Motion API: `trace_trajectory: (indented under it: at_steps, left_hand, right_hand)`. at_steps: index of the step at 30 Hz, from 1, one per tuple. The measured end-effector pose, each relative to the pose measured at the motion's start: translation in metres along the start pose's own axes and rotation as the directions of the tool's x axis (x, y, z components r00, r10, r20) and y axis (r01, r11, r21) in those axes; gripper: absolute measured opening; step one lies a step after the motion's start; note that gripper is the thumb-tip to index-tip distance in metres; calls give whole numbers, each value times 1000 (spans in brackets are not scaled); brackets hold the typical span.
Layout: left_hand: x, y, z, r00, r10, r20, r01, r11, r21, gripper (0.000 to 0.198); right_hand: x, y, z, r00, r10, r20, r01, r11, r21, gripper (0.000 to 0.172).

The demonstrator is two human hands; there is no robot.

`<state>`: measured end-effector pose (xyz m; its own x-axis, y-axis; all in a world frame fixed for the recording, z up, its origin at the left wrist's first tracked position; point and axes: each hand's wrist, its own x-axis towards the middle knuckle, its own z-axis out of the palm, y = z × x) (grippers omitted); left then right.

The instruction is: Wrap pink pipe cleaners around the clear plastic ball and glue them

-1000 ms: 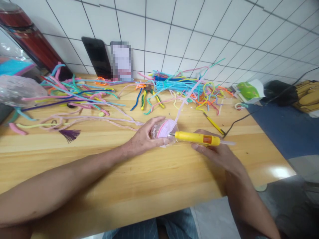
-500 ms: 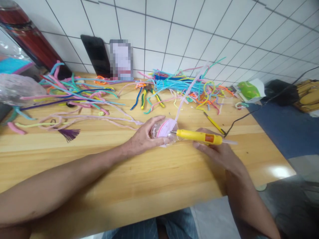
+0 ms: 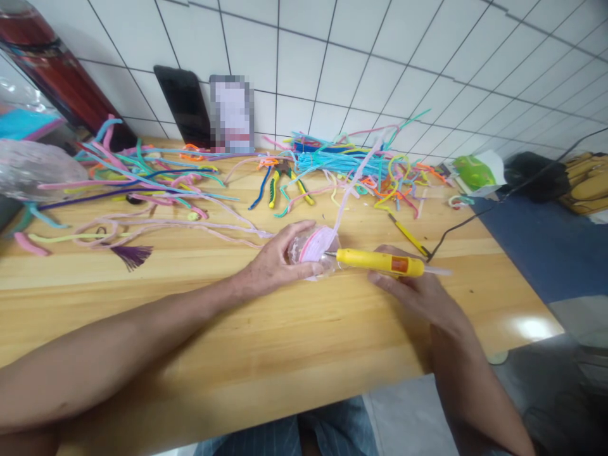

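My left hand is closed round a clear plastic bottle lying on its side, thumb on the near side. Pale lilac pipe cleaner is wound about the bottle, with a pink band at its left edge. One loose length of the pipe cleaner sticks up and to the right. My right hand grips a yellow hot glue gun; its handle is mostly hidden by the fingers. The gun's metal tip touches or nearly touches the lilac winding, and a clear glue stick pokes out of its back.
Many coloured pipe cleaners litter the left of the wooden table, and a bundle lies at the back. Pliers, a yellow cutter and a black cord lie nearby. Two phones lean on the tiled wall.
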<state>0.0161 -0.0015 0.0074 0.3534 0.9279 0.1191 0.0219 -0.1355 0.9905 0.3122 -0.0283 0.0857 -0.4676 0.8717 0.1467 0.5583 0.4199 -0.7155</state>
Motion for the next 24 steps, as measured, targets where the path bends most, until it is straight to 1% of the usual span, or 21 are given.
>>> trace_trajectory:
  at_steps: [8,17,24]
  left_hand:
    - [0,4,0,1000,-16,11,16,1000,-13,93]
    - [0,2,-1,1000,-24,18,25,999,-23,93]
    - [0,2,-1,1000,-22,18,22,1000,-18,92]
  right_hand:
    - [-1,-1,0,1000,3,-18,-3,1000,-13,33]
    - [-1,0,-1,1000,13,-14,-13,1000,-20,34]
    - [0,-3,0,999,33,-13,-33,999,16,35]
